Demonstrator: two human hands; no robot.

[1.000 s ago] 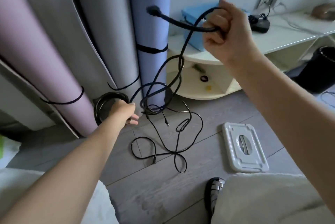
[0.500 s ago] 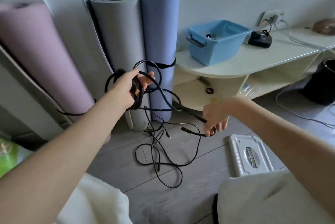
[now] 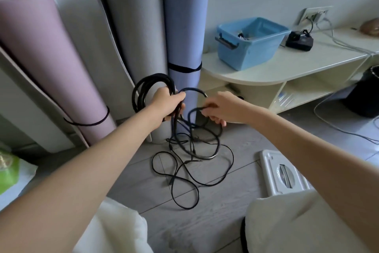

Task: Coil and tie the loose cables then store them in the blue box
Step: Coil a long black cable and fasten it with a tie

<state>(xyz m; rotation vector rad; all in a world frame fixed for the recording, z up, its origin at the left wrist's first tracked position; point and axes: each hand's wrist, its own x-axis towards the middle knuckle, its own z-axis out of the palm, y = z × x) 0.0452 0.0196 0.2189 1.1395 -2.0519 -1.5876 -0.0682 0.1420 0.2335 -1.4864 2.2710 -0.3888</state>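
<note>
Grey wood-look floor (image 3: 205, 218) filled the lower view, with three rolled mats leaning on a pale wall at 11 to 12 o'clock. At centre, the left hand (image 3: 167, 105) had its fingers curled tight around a black coiled cable (image 3: 143, 90), loops standing upright above the fist. Just beside it at 3 o'clock, the right hand (image 3: 220, 108) pinched a loose stretch of the same cable between curled fingers. Below both hands, at 6 o'clock, a tangle of thin black cables (image 3: 192, 162) lay on the floor. The blue box (image 3: 251, 42) sat open on a cream counter (image 3: 297, 64) at 2 o'clock, well apart from the hands.
</note>
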